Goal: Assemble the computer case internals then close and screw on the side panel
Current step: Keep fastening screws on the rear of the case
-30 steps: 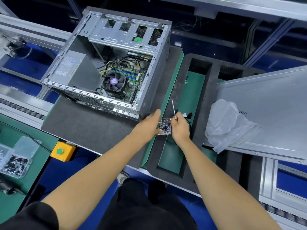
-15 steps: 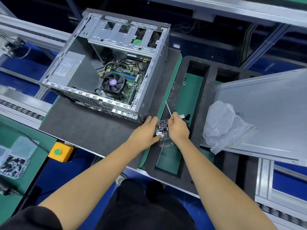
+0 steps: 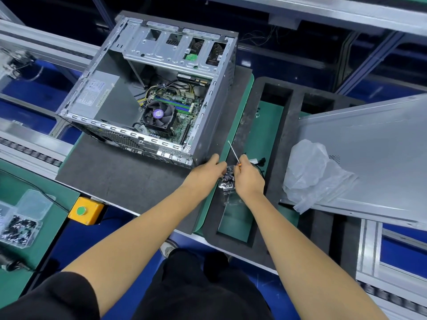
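Grey foam: a dark pad on the table (image 3: 129, 179) carries the open computer case (image 3: 147, 98), lying on its side with the opening up; fan and board are visible inside.
Small card: a little circuit board (image 3: 227, 179) with a shiny bracket end, held above the green floor of the foam tray (image 3: 280, 144), just off the case's near right corner.
Left hand (image 3: 205, 172): fingers curled onto the card's left edge, pinching it.
Right hand (image 3: 248, 179): closed on the card's right side, and it also clamps a thin screwdriver (image 3: 233, 153) whose shaft sticks up and away toward the case.
Key relation: the case opening lies up and left of both hands, toward the table's far left corner; the card's long axis runs roughly toward and away from the person, bracket end nearest. The left hand is the nearer one to the case.
Judgement: the card looks bound for a slot at the case's rear edge, so it would need carrying left and turning to match.
Side panel (image 3: 369, 158): off the case, lying at the table's right edge with a crumpled plastic bag (image 3: 316, 172) on it; closing is not yet due.
Change: against the half-second-earlier frame, hands and card sit in nearly the same spot by the corner; a second ago the card was held slightly nearer the person.
Screws: a clear box (image 3: 19, 227) at the near left edge.
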Demonstrator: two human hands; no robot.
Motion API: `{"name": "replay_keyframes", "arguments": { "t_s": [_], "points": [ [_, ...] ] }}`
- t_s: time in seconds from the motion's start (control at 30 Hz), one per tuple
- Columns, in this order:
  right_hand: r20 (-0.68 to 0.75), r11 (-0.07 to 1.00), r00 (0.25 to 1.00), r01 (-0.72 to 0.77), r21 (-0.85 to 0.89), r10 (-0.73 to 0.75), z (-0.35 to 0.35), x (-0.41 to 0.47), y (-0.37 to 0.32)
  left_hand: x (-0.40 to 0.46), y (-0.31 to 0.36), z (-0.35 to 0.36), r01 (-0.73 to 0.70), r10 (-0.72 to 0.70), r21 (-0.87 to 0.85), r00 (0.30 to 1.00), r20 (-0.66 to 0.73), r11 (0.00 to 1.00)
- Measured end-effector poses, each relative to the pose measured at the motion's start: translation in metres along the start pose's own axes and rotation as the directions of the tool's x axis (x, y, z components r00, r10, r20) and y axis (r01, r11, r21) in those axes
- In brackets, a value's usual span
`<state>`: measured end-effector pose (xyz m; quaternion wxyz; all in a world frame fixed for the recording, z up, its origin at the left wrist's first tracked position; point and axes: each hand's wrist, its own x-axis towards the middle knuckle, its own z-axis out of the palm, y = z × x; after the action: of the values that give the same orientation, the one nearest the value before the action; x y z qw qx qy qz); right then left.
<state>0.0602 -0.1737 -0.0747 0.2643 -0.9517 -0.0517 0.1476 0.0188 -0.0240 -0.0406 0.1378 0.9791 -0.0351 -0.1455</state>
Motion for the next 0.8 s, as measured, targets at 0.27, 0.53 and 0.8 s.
{"name": "replay_keyframes", "arguments": {
  "t_s": [0.27, 0.53, 0.8],
  "points": [
    [0.011, 1.000, 1.000, 0.002, -0.009, -0.002, -0.002, 0.000, 0.000, 0.001, 0.009, -0.005, 0.019, -0.024, 0.186, 0.999, 0.024, 0.982],
    [0.028, 1.000, 1.000, -0.005, -0.017, 0.006, -0.005, -0.002, -0.002, -0.032, -0.007, -0.010, -0.038, 0.064, 0.237, 0.993, -0.101, 0.971],
    [0.026, 1.000, 1.000, -0.014, -0.004, 0.015, -0.007, -0.001, -0.004, -0.070, -0.046, -0.006, 0.097, -0.094, 0.011, 0.983, -0.157, 0.995]
  ]
}}
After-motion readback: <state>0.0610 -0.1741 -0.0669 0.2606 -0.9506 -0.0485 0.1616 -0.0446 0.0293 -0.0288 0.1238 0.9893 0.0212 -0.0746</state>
